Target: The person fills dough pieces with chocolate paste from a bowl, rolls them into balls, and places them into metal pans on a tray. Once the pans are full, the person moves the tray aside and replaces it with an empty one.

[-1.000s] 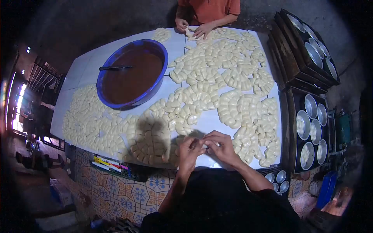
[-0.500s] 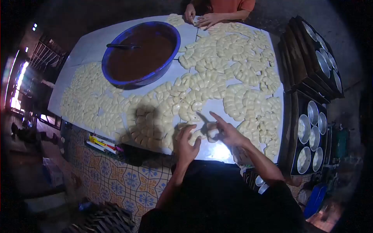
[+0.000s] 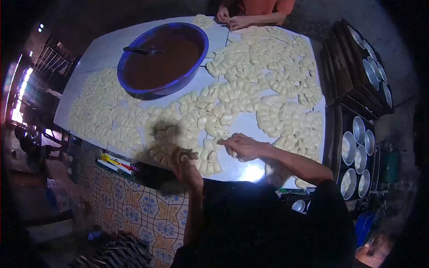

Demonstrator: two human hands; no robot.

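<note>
Many pale dough pieces point(image 3: 241, 96) lie in overlapping rows on the white table point(image 3: 239, 169). My left hand point(image 3: 185, 166) is raised over the table's near edge, beside the dough rows; its fingers are curled and what they hold, if anything, is too small to name. To the right, my right hand point(image 3: 243, 146) is closed above the bare patch of tabletop, its fingertips near the end of a dough row. Whatever it grips is hidden by the fingers. A blue basin point(image 3: 203, 56) of brown filling point(image 3: 161, 62), with a dark-handled utensil point(image 3: 138, 51), stands at the back left.
Across the table are a co-worker's hands point(image 3: 234, 20). Dark trays point(image 3: 342, 178) with round metal tins point(image 3: 348, 147) stand along the right side, with more trays stacked behind. Yellow and red items point(image 3: 117, 164) sit below the front-left edge, above patterned tiles point(image 3: 134, 201).
My left hand has moved left and its fingers have curled. My right hand has shifted left and closed. More dough pieces show between my hands. The co-worker's hands have moved slightly.
</note>
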